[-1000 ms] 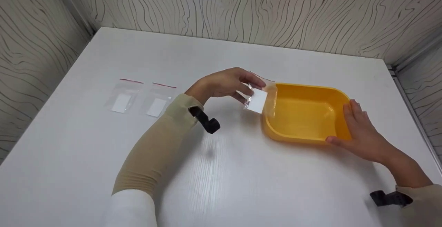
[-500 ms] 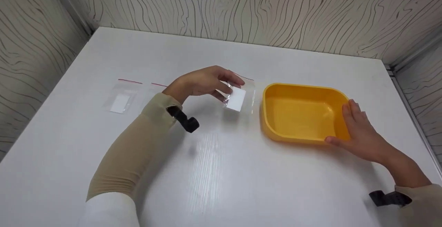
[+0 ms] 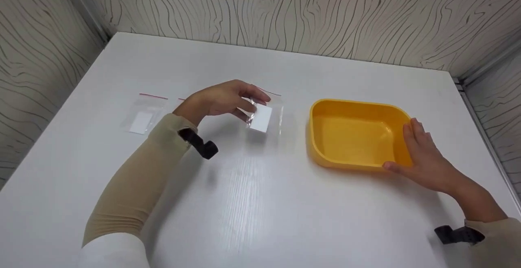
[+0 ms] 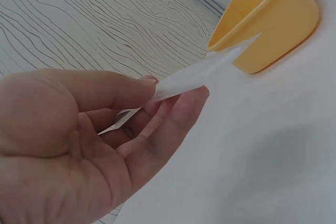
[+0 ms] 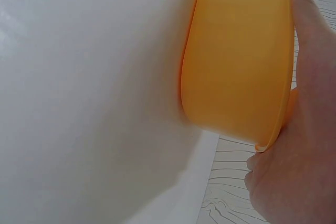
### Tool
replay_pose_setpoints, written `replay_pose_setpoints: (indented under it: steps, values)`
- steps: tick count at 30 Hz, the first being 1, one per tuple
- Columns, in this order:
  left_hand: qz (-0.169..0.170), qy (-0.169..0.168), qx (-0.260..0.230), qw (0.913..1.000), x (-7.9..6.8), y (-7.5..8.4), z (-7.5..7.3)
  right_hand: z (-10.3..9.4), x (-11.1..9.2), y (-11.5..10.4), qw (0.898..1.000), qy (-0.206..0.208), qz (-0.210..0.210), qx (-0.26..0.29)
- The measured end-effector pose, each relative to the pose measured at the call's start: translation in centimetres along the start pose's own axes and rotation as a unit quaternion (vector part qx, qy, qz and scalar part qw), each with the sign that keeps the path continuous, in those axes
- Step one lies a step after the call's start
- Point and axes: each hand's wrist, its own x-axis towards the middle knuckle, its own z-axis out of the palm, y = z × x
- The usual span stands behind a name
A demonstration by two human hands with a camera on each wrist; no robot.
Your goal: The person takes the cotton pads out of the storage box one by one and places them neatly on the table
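My left hand (image 3: 226, 99) pinches a small clear zip bag (image 3: 260, 118) between thumb and fingers, raised over the white table left of a yellow plastic bin (image 3: 317, 137). A red line runs along the bag's top edge and a white rectangle shows on it. In the left wrist view, the bag (image 4: 184, 80) appears nearly edge-on past the thumb. My right hand (image 3: 431, 162) rests at the bin's near right corner, its fingers extended along the right side and its thumb on the front rim. The bin's visible inside holds nothing.
A similar clear bag (image 3: 142, 117) lies flat on the table (image 3: 260, 219) at the left. Another bag's red edge (image 3: 182, 99) peeks out behind the left wrist, the rest hidden by the arm. Wood-patterned panels (image 3: 285, 15) border the table.
My left hand has moved left with the zip bag, from the bin's left rim to over the table. It now covers most of the second lying bag. The right hand and bin stay put.
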Motion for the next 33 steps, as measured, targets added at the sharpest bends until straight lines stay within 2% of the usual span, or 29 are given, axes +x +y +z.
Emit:
replay_pose_setpoints:
  steps: [8,14,23,33]
  values:
    - [-0.013,0.015,0.008,0.9998,-1.3,-1.0,-1.3,-0.1,0.2,-0.2,1.000,-0.002,0.008,-0.008]
    - [-0.022,0.013,0.019,0.9995,-2.0,-2.2,-1.9,-0.1,0.1,-0.3,1.000,-0.001,0.005,-0.004]
    - [-0.064,0.026,0.024,0.9973,-2.4,-3.4,-2.2,-0.1,0.0,-0.1,1.000,-0.005,0.000,-0.006]
    - [-0.078,0.018,0.044,0.9958,-2.6,-4.5,-3.0,-0.1,-0.1,-0.2,1.000,-0.003,0.001,-0.007]
